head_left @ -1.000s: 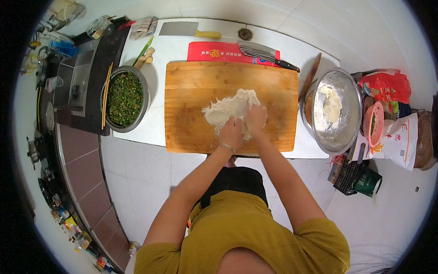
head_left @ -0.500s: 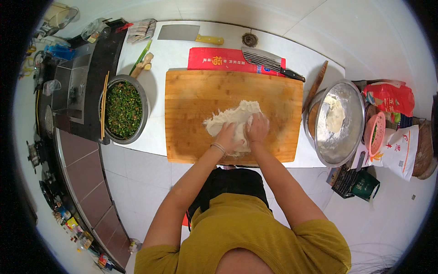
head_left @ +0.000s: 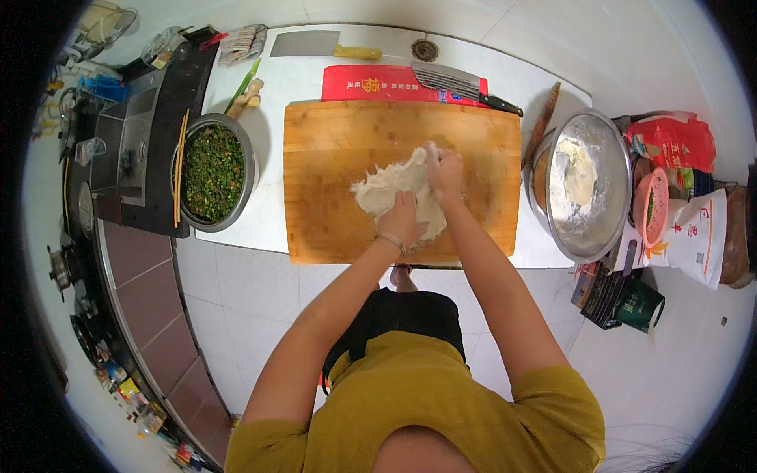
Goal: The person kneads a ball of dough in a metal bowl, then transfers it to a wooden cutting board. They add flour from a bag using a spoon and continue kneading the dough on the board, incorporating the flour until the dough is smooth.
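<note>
The rough, shaggy dough (head_left: 398,193) on the cutting board (head_left: 331,158) is pressed under the left hand (head_left: 400,222) and gripped by the right hand (head_left: 445,169) fingers, so kneading is judged unfinished.

Bowl of chopped greens (head_left: 213,173), steel bowl (head_left: 603,229), two cleavers (head_left: 306,43), rolling pin (head_left: 546,122), green tin (head_left: 640,303)
</note>
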A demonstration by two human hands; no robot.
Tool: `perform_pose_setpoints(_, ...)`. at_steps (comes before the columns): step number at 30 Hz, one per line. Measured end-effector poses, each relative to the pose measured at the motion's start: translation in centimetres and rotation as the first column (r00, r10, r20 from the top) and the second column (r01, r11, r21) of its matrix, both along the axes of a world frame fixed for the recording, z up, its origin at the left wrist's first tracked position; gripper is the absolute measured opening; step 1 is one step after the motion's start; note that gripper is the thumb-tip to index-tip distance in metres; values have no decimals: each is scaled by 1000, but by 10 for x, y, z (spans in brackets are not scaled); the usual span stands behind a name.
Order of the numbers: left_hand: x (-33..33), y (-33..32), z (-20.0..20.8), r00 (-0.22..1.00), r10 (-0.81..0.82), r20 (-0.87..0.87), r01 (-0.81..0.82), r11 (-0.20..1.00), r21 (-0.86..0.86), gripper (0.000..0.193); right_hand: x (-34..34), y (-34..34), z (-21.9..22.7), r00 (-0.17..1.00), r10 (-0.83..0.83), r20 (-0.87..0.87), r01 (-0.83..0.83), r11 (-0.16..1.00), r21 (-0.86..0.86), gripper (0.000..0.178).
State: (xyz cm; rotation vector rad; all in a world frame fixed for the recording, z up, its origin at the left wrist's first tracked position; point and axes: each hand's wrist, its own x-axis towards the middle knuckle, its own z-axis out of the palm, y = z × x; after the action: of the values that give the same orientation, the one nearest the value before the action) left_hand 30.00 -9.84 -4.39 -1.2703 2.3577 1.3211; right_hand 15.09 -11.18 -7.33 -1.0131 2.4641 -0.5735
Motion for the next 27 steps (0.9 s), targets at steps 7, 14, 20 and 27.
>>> perform_pose_setpoints(7, 15, 57, -1, 982, 165, -89, -172, 981, -88, 52, 54, 47, 37, 951, 11, -308, 22, 994, 104, 31)
perform_pose_setpoints(14, 44, 33, -19, 972, 168, -167, -160, 985, 59, 62, 67, 64, 2, 927, 112, -358, -206, 950, -237, 24)
perform_pose_setpoints(20, 46, -7, -20, 955, 118, -273, -126, 992, -12, 78, 44, 23, -11, 900, 245, -362, -312, 940, -139, 19)
perform_pose_setpoints(27, 13, -34, -37, 994, 110, -6, -106, 972, 210, 64, 34, -14, -14, 862, 305, -406, -382, 916, -121, 18)
